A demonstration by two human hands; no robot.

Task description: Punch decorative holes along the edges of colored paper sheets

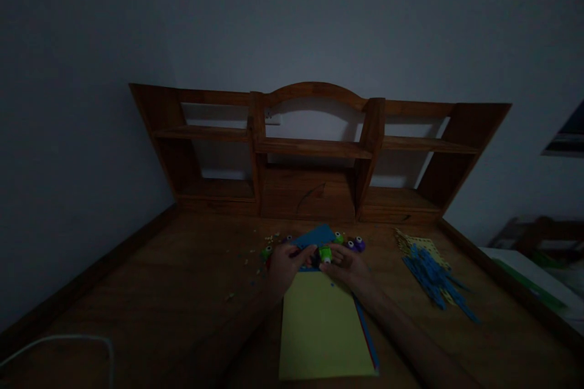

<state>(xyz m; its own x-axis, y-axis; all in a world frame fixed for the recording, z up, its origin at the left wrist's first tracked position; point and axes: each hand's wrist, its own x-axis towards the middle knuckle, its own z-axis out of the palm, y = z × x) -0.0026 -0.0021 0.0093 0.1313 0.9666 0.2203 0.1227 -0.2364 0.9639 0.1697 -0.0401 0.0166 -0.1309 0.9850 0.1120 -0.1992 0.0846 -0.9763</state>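
Note:
Above the far end of a yellow paper sheet [326, 328], my two hands are close together. In my right hand [349, 264] is a small green craft punch [325, 253] with a round white part, gripped between thumb and fingers. My left hand [285, 267] is just left of it, its thumb and fingers pinched together. What those left fingers hold is too dark to make out. Behind the hands lies a piece of blue paper [319, 234]. Blue and red sheets show under the yellow one along its right edge.
More punches, purple [359, 244] and green [338, 237], stand behind my hands. Tiny paper bits [246, 262] are scattered to the left. Cut blue strips [431, 276] and a perforated yellow sheet [426, 246] lie right. A wooden shelf unit [314, 147] rises behind; a white cable [68, 337] is front left.

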